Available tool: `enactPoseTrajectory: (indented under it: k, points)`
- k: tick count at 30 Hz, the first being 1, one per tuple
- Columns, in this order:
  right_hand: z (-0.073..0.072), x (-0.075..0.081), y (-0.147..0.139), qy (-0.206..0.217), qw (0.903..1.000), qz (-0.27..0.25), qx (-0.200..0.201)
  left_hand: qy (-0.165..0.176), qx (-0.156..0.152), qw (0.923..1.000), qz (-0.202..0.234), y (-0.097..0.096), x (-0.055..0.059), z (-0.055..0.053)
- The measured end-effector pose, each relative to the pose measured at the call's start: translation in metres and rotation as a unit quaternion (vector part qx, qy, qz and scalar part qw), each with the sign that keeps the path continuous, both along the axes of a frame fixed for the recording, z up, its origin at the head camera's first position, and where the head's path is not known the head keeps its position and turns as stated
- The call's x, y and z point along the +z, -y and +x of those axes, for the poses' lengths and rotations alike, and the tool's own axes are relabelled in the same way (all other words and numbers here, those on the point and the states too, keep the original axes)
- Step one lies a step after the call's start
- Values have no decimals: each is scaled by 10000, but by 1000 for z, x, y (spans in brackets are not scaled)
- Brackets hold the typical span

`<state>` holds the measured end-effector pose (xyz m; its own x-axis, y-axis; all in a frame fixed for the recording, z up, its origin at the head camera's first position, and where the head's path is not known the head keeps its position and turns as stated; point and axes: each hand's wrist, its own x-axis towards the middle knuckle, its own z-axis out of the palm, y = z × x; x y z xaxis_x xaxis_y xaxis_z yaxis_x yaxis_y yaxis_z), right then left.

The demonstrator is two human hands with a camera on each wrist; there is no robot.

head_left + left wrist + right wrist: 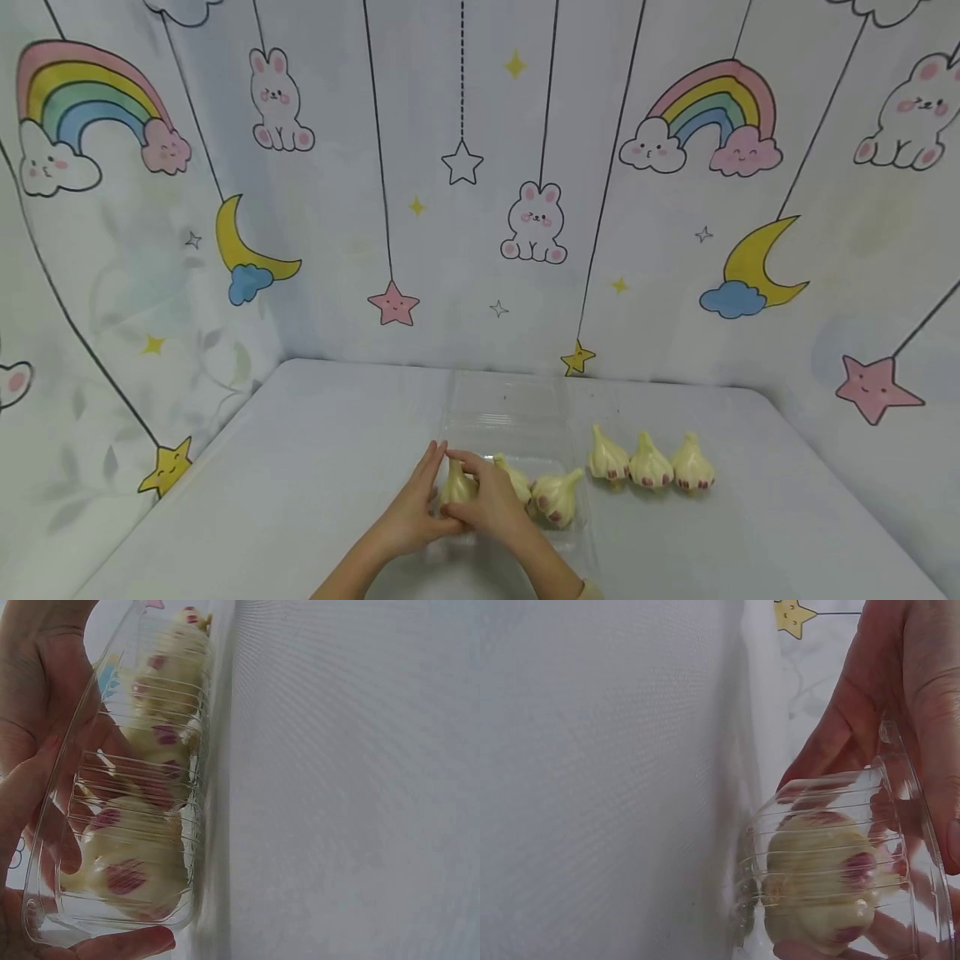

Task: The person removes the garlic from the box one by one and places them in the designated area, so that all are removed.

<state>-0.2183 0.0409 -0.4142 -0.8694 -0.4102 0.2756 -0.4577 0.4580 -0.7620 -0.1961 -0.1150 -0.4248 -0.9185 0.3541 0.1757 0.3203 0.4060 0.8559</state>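
Observation:
A clear plastic box (pixel 517 537) with its lid folded back holds pale garlic bulbs with purplish marks. My right hand (pixel 495 504) reaches in at the left end, thumb and fingers around a garlic bulb (pixel 456 487). Beside it lie a second bulb (pixel 517 479), partly hidden by that hand, and a third bulb (pixel 555 498). My left hand (pixel 408 517) lies along the box's left end, fingers fairly straight, its thumb near the right thumb. Through the ribbed wall in the left wrist view, a marked bulb (pixel 135 862) sits low in the box, and a finger (pixel 124 943) runs outside the end.
Right of the box stand three more bulbs in a row: left (pixel 607 457), middle (pixel 650 462), right (pixel 692 464). The transparent lid (pixel 510 396) lies behind the box on the white table (pixel 300 442). A patterned cloth (pixel 450 242) hangs around the table.

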Motion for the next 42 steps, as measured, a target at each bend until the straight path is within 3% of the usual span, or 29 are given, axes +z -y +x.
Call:
enactPoseTrajectory:
  k: [10,27,36,42]
  points:
    - [-2,2,0,156,9996,-184,119,-242,227,9990,-293,-1,0,-1]
    - [-2,11,-9,194,9995,-72,-252,-119,182,9997,-101,-2,1,-1]
    - [-4,13,-19,251,9986,-453,-76,-74,204,9997,-56,-2,1,-1]
    - [2,22,-25,210,9976,-624,-208,-92,303,9993,-205,-2,1,-1]
